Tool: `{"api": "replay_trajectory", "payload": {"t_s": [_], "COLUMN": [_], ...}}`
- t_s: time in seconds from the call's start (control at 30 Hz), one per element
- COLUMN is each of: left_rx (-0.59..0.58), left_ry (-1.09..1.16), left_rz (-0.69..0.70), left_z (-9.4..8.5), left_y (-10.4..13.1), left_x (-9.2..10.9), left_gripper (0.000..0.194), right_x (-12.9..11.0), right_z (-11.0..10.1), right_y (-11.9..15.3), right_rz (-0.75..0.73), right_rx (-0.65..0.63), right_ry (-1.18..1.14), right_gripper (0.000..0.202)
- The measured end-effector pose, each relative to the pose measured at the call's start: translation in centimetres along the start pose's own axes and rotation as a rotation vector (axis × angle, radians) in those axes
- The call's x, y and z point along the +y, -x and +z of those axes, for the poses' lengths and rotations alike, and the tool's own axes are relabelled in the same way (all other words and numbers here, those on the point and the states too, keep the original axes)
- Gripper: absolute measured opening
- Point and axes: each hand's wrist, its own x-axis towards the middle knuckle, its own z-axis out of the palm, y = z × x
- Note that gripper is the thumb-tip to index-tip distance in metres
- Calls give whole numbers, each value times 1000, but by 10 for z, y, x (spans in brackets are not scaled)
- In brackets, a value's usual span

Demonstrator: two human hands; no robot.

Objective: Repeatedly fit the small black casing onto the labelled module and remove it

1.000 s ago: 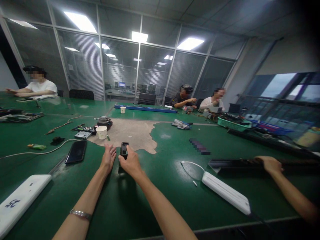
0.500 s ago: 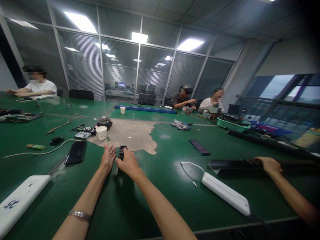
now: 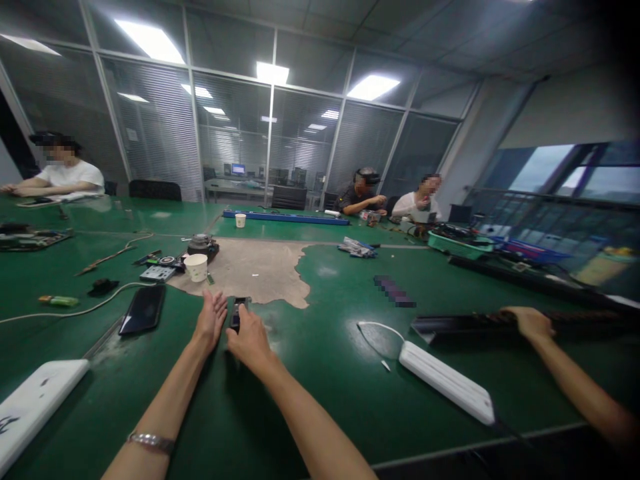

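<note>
My right hand (image 3: 250,340) is closed on a small black rectangular device (image 3: 240,308) on the green table. Its thumb lies along the near left side, and a finger rests on top. The exact kind of device cannot be made out. Just left of it, my left hand (image 3: 211,319) lies on its edge with the fingers stretched out, holding nothing. A narrow gap separates that hand from the device. Beyond both hands is a bare brown patch (image 3: 260,273) in the green tabletop (image 3: 320,373), with a paper cup (image 3: 196,268) at its left side.
At left lie a black phone (image 3: 143,310) and a white power strip (image 3: 40,400). Another white power strip (image 3: 445,381) is at right. A co-worker's hand (image 3: 531,323) rests on a long black rail (image 3: 460,325). Several people sit around the table's far side.
The black device now lies lower and flatter, its top face more visible, with a finger of my right hand on top. My left hand stays open. The whole view has shifted slightly.
</note>
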Motion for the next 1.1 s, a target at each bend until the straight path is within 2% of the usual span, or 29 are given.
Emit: {"api": "replay_trajectory", "payload": {"t_s": [0.13,0.27,0.37,0.53,0.67,0.77,0.93,1.1], "left_rx": [3,9,-25,-22,-23,-27,11,0], "left_ry": [16,15,11,4,-7,-10,-5,-3], "left_rz": [-12,-12,-9,-14,-16,-14,-26,-18], "left_z": [2,4,3,2,2,2,3,3], "left_y": [-1,0,1,1,2,3,3,3], "left_x": [-1,-1,-1,-2,-1,-1,-1,0], "left_gripper": [73,70,71,72,73,74,72,72], "right_x": [-3,0,16,57,81,91,94,95], "right_z": [-5,-27,-49,-71,-70,-65,-66,-61], "right_y": [-4,-7,-7,-1,9,15,14,11], "right_rz": [-28,-129,-122,36,71,41,27,-2], "right_rx": [56,163,204,203,220,220,245,164], "right_ry": [-66,-138,-144,-59,-16,-32,-68,-67], "right_gripper": [48,48,52,51,43,51,61,67]}}
